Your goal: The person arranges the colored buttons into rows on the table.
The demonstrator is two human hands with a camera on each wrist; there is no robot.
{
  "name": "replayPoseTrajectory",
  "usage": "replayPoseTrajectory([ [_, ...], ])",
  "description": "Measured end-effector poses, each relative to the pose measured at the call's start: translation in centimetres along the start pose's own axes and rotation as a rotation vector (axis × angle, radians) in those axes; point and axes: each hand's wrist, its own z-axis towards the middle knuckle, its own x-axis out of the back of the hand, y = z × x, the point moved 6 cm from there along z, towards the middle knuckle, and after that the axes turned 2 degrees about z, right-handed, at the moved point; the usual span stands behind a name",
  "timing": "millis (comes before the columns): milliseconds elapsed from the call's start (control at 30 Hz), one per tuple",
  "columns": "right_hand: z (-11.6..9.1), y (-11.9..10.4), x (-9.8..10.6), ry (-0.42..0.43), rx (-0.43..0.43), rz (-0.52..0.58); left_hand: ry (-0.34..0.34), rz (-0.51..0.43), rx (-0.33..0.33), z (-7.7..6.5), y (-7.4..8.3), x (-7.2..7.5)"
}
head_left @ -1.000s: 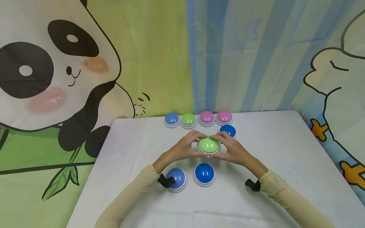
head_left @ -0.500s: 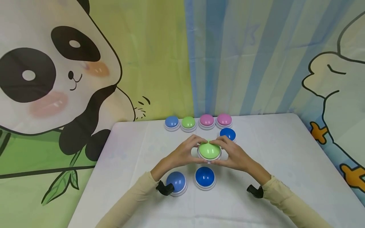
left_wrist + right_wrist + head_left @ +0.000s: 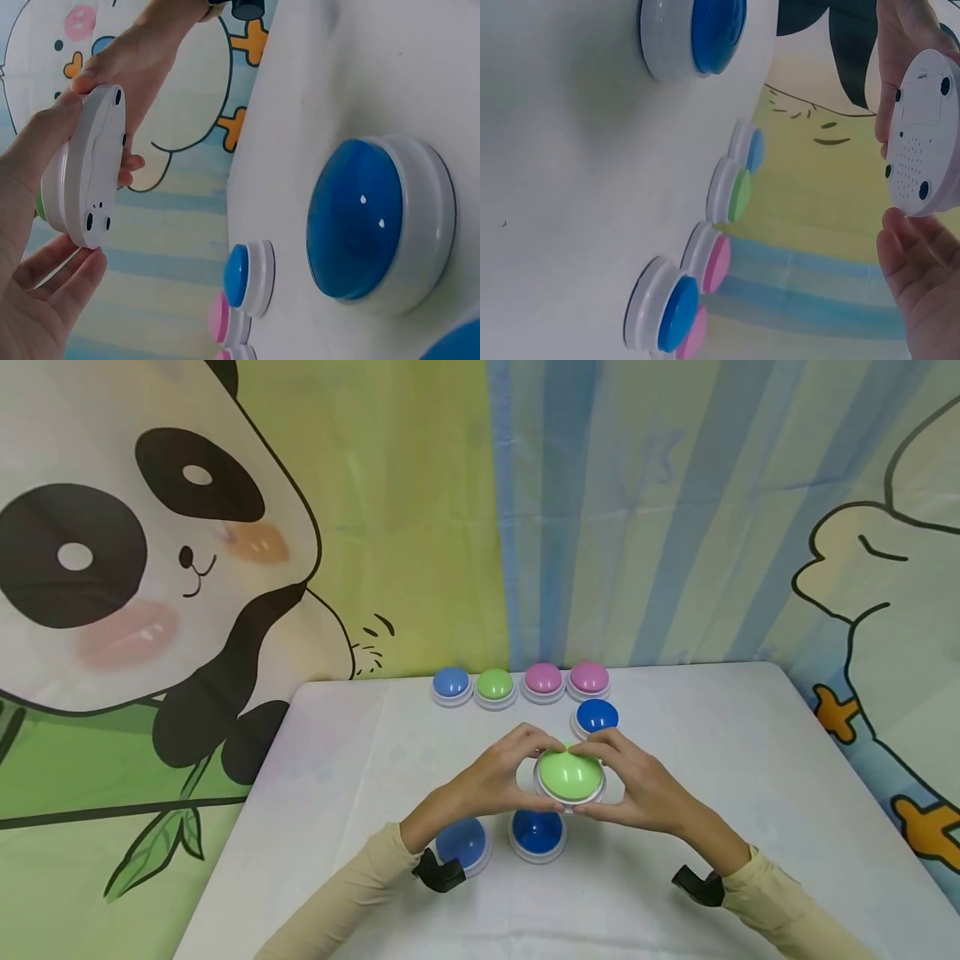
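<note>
A push button with a green dome (image 3: 570,774) on a round white base is held up off the table between both hands. My left hand (image 3: 495,775) grips its left side and my right hand (image 3: 647,787) its right side, fingers at the far rim and thumbs at the near rim. The right wrist view shows its white underside (image 3: 919,150) with small dark feet and a patch of little holes. Just below the hands stand a dark blue button (image 3: 537,833) and a lighter blue button (image 3: 461,843), the latter partly covered by the left wrist's black strap mount.
Along the white table's (image 3: 360,752) far edge stand a light blue button (image 3: 451,682), a green button (image 3: 495,685) and two pink buttons, the left pink button (image 3: 543,677) beside the other. Another dark blue button (image 3: 597,716) sits in front of them. Printed curtains hang behind.
Both hands have brought the green button nearer to the body and slightly right, and it now looks larger. The buttons on the table keep their places; the head view has tilted a little.
</note>
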Motion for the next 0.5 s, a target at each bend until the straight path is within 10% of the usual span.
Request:
replayPoseTrajectory([
  [500, -2.1, -1.7, 1.9, 0.024, 0.04, -0.058, -0.019, 0.024, -0.062, 0.3, 3.1, -0.8],
])
